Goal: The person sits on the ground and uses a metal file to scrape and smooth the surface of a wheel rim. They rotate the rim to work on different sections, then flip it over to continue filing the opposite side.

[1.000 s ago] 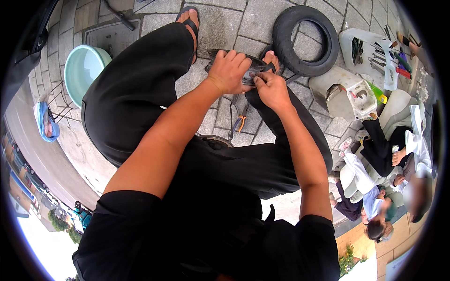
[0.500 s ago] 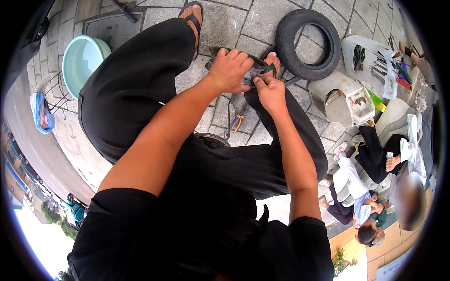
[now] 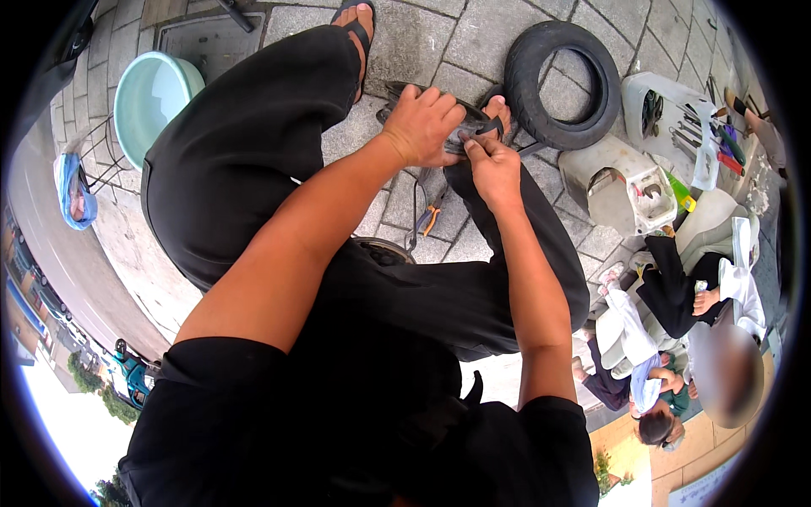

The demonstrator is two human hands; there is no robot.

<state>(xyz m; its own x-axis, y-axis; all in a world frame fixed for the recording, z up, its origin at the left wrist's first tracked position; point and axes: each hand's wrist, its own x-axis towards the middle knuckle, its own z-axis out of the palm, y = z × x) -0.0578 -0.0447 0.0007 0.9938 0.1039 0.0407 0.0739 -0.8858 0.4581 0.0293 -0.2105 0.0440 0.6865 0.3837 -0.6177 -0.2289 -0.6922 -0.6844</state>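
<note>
My left hand [image 3: 422, 127] is closed on a dark, flattened rubber piece that looks like a black inner tube [image 3: 470, 115], held above the paving between my knees. My right hand [image 3: 494, 169] pinches the same tube close to my left fingers, thumb on top. The two hands almost touch, and they hide much of the tube. Just below them, a pair of pliers with orange and dark handles [image 3: 432, 218] lies on the paving. A black tyre [image 3: 521, 84] rests on the ground past my right foot.
At left stands a pale green basin [image 3: 127, 110] with water, near a blue plastic bag [image 3: 74, 198]. To the right are a worn whitish container [image 3: 583, 173] and a white tool bin [image 3: 646, 84] with wrenches. People sit at the far right. A round part [image 3: 384, 251] shows under my leg.
The whole view has shifted slightly. My hands keep their hold on the inner tube, with only small finger movement at the right hand.
</note>
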